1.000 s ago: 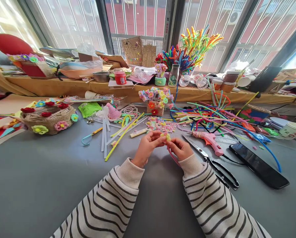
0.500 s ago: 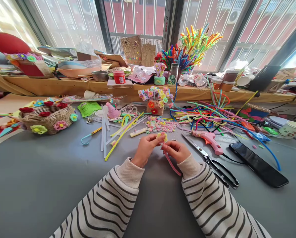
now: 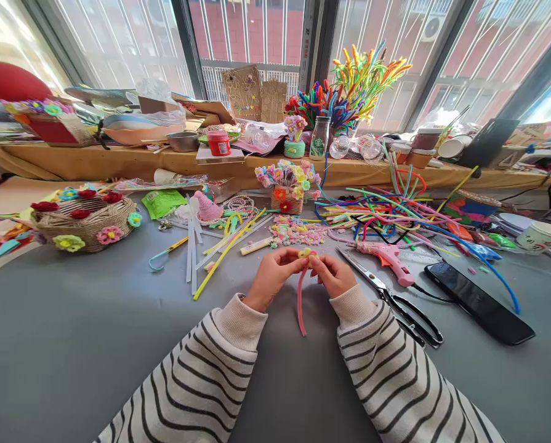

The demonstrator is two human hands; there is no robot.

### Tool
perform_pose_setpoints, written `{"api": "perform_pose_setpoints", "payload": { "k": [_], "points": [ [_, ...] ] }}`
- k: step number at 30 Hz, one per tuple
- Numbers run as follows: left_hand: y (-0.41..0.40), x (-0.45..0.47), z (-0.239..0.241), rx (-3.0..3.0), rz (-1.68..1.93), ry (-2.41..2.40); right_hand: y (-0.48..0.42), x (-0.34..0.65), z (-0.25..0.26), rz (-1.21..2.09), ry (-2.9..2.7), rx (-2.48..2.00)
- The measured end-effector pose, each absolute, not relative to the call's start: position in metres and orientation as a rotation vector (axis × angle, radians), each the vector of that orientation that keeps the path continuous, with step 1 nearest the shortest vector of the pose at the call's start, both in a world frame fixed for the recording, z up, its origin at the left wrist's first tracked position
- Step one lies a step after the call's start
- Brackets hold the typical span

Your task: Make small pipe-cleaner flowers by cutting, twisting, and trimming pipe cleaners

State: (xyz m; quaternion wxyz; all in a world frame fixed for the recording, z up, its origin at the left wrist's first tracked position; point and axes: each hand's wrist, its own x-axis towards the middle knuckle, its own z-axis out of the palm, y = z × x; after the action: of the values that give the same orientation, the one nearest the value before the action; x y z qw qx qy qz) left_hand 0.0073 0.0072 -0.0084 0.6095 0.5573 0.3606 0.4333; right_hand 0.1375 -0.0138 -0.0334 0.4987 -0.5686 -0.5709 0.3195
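Between the fingertips of both hands is a small yellow and pink pipe-cleaner flower (image 3: 307, 253), partly hidden by the thumbs. A pink pipe cleaner (image 3: 300, 304) hangs from it toward the table, its lower end loose. My left hand (image 3: 276, 275) pinches the flower from the left, fingers closed. Opposite, my right hand (image 3: 334, 274) is closed on its right edge, thumb pressed near the pipe cleaner's top. Scissors (image 3: 388, 295) lie just right of my right hand, beside a pink glue gun (image 3: 388, 258). Small pastel pieces (image 3: 298, 231) are heaped behind the hands.
A black phone (image 3: 478, 303) lies at the right. Loose colored pipe cleaners (image 3: 381, 215) tangle at the back right. Glue sticks (image 3: 192, 246) and a blue-orange hook tool (image 3: 168, 252) lie to the left, near a flower-trimmed woven basket (image 3: 88, 227). A flower pot (image 3: 287, 200) stands behind.
My right hand has moved up to the flower, and both hands now meet at it. The pink pipe cleaner has swung from slanting right to hanging nearly straight down.
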Motion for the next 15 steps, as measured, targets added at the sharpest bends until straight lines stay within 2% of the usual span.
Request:
{"api": "perform_pose_setpoints", "payload": {
  "k": [6, 15],
  "points": [
    [0.0065, 0.0066, -0.0056, 1.351, 0.915, 0.835, -0.0123, 0.1403, -0.0374, 0.51, -1.555, -1.38],
    [0.0083, 0.0035, -0.0059, 1.33, 0.815, 0.813, -0.0092, 0.1459, -0.0363, 0.734, -1.612, -1.348]
  ]
}}
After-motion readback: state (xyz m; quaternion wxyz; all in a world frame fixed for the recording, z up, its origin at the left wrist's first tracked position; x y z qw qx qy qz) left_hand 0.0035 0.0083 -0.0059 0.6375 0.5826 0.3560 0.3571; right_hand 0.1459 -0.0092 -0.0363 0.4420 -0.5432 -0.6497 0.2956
